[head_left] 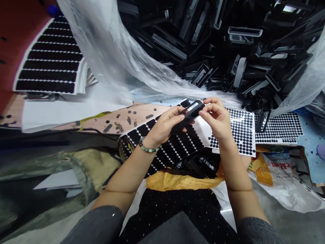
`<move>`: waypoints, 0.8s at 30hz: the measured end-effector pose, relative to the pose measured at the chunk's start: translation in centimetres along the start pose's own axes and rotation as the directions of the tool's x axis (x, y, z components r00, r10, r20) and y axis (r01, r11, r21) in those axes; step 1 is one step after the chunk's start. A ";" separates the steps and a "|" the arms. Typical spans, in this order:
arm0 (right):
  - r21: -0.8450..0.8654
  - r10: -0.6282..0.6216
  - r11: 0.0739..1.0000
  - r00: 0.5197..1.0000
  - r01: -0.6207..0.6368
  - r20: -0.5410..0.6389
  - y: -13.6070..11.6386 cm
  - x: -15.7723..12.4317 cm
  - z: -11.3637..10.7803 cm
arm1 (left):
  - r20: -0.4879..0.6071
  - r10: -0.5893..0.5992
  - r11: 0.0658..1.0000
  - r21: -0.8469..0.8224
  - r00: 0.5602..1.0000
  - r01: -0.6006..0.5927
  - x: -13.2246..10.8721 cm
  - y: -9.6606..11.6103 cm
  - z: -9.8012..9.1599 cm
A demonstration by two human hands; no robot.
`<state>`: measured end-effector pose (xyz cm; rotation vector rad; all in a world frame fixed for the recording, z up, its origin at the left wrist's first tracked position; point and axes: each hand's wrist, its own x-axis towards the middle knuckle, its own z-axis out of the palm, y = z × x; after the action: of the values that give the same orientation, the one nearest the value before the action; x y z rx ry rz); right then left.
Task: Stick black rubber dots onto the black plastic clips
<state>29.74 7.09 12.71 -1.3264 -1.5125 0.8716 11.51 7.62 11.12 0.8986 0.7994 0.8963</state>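
A black plastic part with a long slot and a textured face is tilted between my hands. My left hand grips its lower end, thumb on top and fingers beneath. At the upper end, my right hand has its thumb and fingertips against the part; whether a small piece is pinched there I cannot tell. Below lies a sheet of black oblong stickers. To the right is a sheet of round black dots, partly hidden by my right hand and forearm.
A large pile of similar black parts lies beyond, in clear plastic film. More sticker sheets are stacked at left. A yellow sack hangs open below the work surface, with black parts inside. A printed plastic bag lies lower right.
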 end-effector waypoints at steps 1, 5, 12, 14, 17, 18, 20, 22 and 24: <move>-0.007 -0.006 1.000 1.000 0.006 -0.006 0.0 0.0 0.0 | 0.000 0.000 1.000 0.002 1.000 0.000 0.0 0.0 0.1; -0.087 -0.067 0.994 0.996 0.062 -0.056 -0.1 -0.3 0.1 | -0.003 0.018 1.000 0.011 1.000 -0.018 -0.3 0.1 0.5; -0.233 -0.144 0.968 0.965 0.091 -0.220 -0.9 -1.6 1.0 | -0.068 0.060 0.998 -0.021 0.996 -0.062 -0.7 -0.1 1.9; -0.167 -0.088 0.985 0.974 0.053 -0.210 -0.7 -1.7 1.2 | -0.061 0.049 0.997 -0.050 0.997 -0.052 -0.9 -0.4 2.1; -0.003 0.010 1.000 0.991 -0.010 -0.137 0.0 -1.7 1.1 | -0.020 0.042 0.999 -0.017 0.999 -0.042 -1.0 -0.9 1.8; 0.050 0.035 0.998 0.990 -0.028 -0.133 0.3 -1.8 0.9 | 0.014 0.043 0.999 0.031 0.999 -0.043 -0.8 -1.0 1.6; 0.129 0.079 0.990 0.987 -0.061 -0.142 0.6 -2.2 0.3 | 0.102 0.062 0.983 0.169 0.993 -0.079 0.1 -0.9 1.1; 0.143 0.126 0.983 0.990 -0.115 -0.070 1.0 -2.8 -0.5 | 0.131 0.137 0.941 0.293 0.982 -0.170 2.2 -0.5 0.9; 0.068 0.152 0.986 0.987 -0.155 0.046 1.4 -3.4 -1.3 | 0.065 0.260 0.886 0.380 0.963 -0.265 5.5 0.0 1.2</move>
<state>31.45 3.91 11.19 -1.3934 -1.4105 1.0467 14.71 12.14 10.48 1.3854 0.8735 0.9842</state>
